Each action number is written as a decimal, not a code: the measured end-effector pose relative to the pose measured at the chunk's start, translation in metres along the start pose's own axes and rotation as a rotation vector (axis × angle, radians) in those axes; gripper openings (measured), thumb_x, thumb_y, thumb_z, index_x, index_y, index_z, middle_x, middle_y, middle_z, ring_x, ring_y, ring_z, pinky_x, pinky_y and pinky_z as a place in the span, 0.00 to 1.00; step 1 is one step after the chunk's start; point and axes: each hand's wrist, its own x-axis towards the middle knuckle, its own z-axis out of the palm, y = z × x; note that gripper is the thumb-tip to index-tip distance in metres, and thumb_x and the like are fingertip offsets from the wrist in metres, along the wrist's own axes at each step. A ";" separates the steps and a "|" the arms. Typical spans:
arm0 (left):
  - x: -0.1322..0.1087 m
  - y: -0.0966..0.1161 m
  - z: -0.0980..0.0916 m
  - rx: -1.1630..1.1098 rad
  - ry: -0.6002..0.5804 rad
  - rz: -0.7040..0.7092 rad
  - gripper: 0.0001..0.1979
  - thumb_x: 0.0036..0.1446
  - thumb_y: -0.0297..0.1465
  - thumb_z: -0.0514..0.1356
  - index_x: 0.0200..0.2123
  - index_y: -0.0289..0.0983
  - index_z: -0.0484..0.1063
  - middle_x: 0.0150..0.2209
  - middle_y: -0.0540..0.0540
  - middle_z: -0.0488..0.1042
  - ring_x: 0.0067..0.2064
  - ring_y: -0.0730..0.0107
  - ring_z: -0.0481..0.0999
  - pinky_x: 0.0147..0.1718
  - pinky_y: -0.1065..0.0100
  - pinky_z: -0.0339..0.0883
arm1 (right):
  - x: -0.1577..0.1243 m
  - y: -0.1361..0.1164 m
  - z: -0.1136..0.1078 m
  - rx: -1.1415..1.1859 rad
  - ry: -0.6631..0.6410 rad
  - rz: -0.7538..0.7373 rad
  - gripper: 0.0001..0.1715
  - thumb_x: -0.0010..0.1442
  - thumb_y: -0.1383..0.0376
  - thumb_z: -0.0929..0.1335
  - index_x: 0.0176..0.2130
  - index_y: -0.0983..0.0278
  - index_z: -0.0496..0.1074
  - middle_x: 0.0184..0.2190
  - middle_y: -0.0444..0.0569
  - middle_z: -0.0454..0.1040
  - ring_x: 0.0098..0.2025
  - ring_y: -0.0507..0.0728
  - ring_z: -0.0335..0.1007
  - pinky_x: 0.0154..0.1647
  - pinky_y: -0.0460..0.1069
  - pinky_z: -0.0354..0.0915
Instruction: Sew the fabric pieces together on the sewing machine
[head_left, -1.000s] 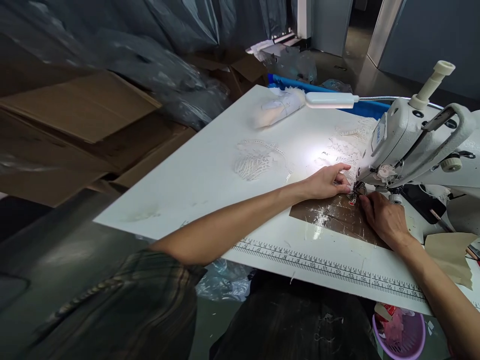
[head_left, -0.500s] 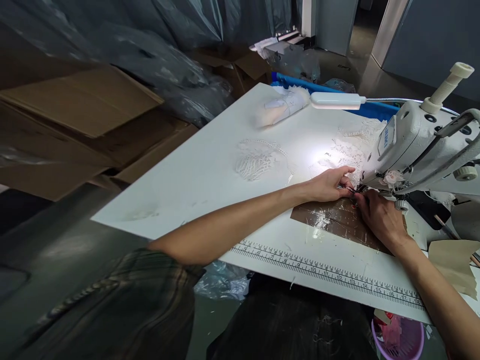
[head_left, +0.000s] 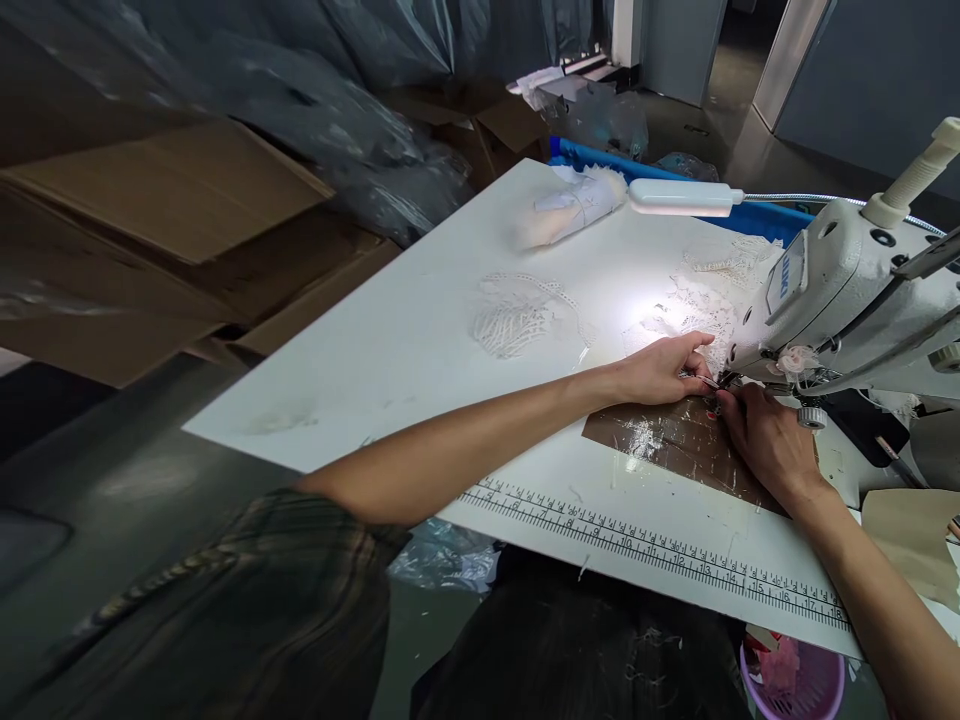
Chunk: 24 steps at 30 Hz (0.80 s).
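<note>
My left hand (head_left: 664, 368) lies on the white table (head_left: 420, 350) with its fingers curled and pinched at a small dark piece (head_left: 711, 385) beside the needle of the white sewing machine (head_left: 847, 300). From the near side, my right hand (head_left: 761, 440) meets it, fingers closed on the same small piece, over a brown taped patch (head_left: 675, 445). What the piece is cannot be made out. White lace (head_left: 709, 300) is heaped just behind my left hand under the lamp's glare.
A white lamp bar (head_left: 682, 197) hangs over the table. A lace scrap (head_left: 517, 320) and a wrapped bundle (head_left: 570, 205) lie farther back. A printed ruler (head_left: 660, 550) runs along the near edge. Cardboard boxes (head_left: 172, 210) stand left; a pink basket (head_left: 795, 680) below right.
Both hands have stayed at the needle, the right one shifting slightly closer to it. The view has drifted a little to the left.
</note>
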 end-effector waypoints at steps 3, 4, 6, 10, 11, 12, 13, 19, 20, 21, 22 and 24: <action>0.001 -0.002 0.001 0.008 0.001 0.019 0.37 0.56 0.33 0.57 0.66 0.28 0.51 0.36 0.46 0.78 0.41 0.65 0.77 0.51 0.59 0.66 | 0.002 -0.003 -0.002 -0.016 0.011 0.001 0.22 0.70 0.52 0.58 0.43 0.65 0.72 0.33 0.54 0.78 0.31 0.57 0.70 0.28 0.48 0.43; 0.001 -0.003 0.001 0.006 -0.001 0.018 0.37 0.56 0.32 0.57 0.66 0.28 0.51 0.36 0.46 0.78 0.41 0.65 0.77 0.51 0.59 0.66 | 0.003 -0.003 -0.001 -0.018 0.026 -0.009 0.23 0.70 0.53 0.58 0.42 0.65 0.72 0.33 0.55 0.78 0.32 0.58 0.71 0.28 0.48 0.44; 0.001 -0.002 0.001 0.001 -0.005 0.007 0.38 0.56 0.33 0.58 0.66 0.26 0.50 0.36 0.45 0.78 0.41 0.64 0.77 0.51 0.59 0.66 | 0.004 -0.002 0.001 -0.018 0.044 -0.021 0.25 0.71 0.53 0.56 0.41 0.66 0.72 0.33 0.56 0.78 0.32 0.58 0.71 0.28 0.48 0.44; 0.002 -0.003 0.001 -0.002 -0.011 0.023 0.37 0.57 0.34 0.59 0.66 0.28 0.50 0.35 0.46 0.78 0.44 0.62 0.78 0.51 0.58 0.66 | 0.004 -0.002 0.003 -0.003 0.014 0.023 0.30 0.72 0.52 0.52 0.39 0.66 0.73 0.28 0.55 0.76 0.30 0.59 0.71 0.29 0.49 0.45; 0.002 -0.003 0.001 0.002 -0.013 0.032 0.37 0.57 0.34 0.59 0.66 0.29 0.51 0.35 0.47 0.78 0.44 0.62 0.78 0.51 0.58 0.66 | 0.004 -0.002 0.003 -0.006 0.012 0.028 0.30 0.72 0.52 0.52 0.39 0.66 0.72 0.28 0.55 0.76 0.31 0.59 0.71 0.29 0.49 0.46; 0.003 -0.004 0.001 0.009 -0.015 0.039 0.36 0.57 0.34 0.58 0.66 0.31 0.51 0.35 0.47 0.78 0.44 0.63 0.78 0.51 0.58 0.66 | 0.003 -0.003 0.004 -0.017 0.015 0.026 0.30 0.71 0.51 0.52 0.40 0.66 0.72 0.29 0.55 0.77 0.32 0.59 0.72 0.29 0.49 0.46; 0.003 -0.005 0.001 0.018 -0.017 0.043 0.36 0.57 0.33 0.58 0.66 0.31 0.51 0.35 0.47 0.78 0.43 0.63 0.78 0.51 0.58 0.66 | 0.003 -0.004 0.004 -0.039 0.023 0.020 0.30 0.71 0.51 0.52 0.41 0.66 0.72 0.30 0.56 0.77 0.32 0.60 0.72 0.29 0.49 0.47; 0.003 -0.006 0.002 0.043 -0.010 0.038 0.38 0.55 0.29 0.55 0.68 0.28 0.47 0.41 0.44 0.79 0.45 0.64 0.77 0.52 0.60 0.66 | 0.005 -0.009 0.009 -0.136 0.120 -0.014 0.31 0.70 0.50 0.53 0.44 0.69 0.71 0.30 0.59 0.77 0.30 0.60 0.71 0.26 0.49 0.48; 0.003 -0.006 0.002 0.038 -0.011 0.034 0.38 0.55 0.30 0.55 0.68 0.27 0.47 0.41 0.43 0.79 0.45 0.64 0.78 0.51 0.59 0.67 | 0.007 -0.010 0.010 -0.126 0.121 -0.010 0.31 0.70 0.50 0.53 0.44 0.69 0.72 0.30 0.59 0.76 0.29 0.59 0.71 0.26 0.49 0.48; 0.003 -0.005 0.002 0.033 -0.011 0.029 0.38 0.56 0.31 0.56 0.68 0.27 0.47 0.41 0.42 0.79 0.45 0.63 0.78 0.50 0.59 0.67 | 0.008 -0.010 0.010 -0.115 0.112 -0.001 0.30 0.70 0.50 0.54 0.42 0.69 0.72 0.29 0.58 0.76 0.28 0.58 0.70 0.26 0.49 0.48; 0.003 -0.005 0.002 0.030 -0.009 0.026 0.39 0.56 0.32 0.57 0.68 0.27 0.47 0.42 0.42 0.80 0.46 0.62 0.78 0.50 0.59 0.68 | 0.009 -0.010 0.010 -0.104 0.097 0.011 0.29 0.70 0.51 0.54 0.41 0.69 0.72 0.27 0.57 0.75 0.27 0.57 0.69 0.26 0.48 0.47; 0.003 -0.005 0.003 0.034 0.002 0.031 0.39 0.56 0.32 0.58 0.68 0.29 0.48 0.41 0.42 0.80 0.46 0.62 0.78 0.49 0.60 0.68 | 0.009 -0.011 0.009 -0.078 0.080 0.018 0.28 0.70 0.51 0.55 0.39 0.68 0.73 0.25 0.55 0.75 0.25 0.56 0.68 0.25 0.48 0.46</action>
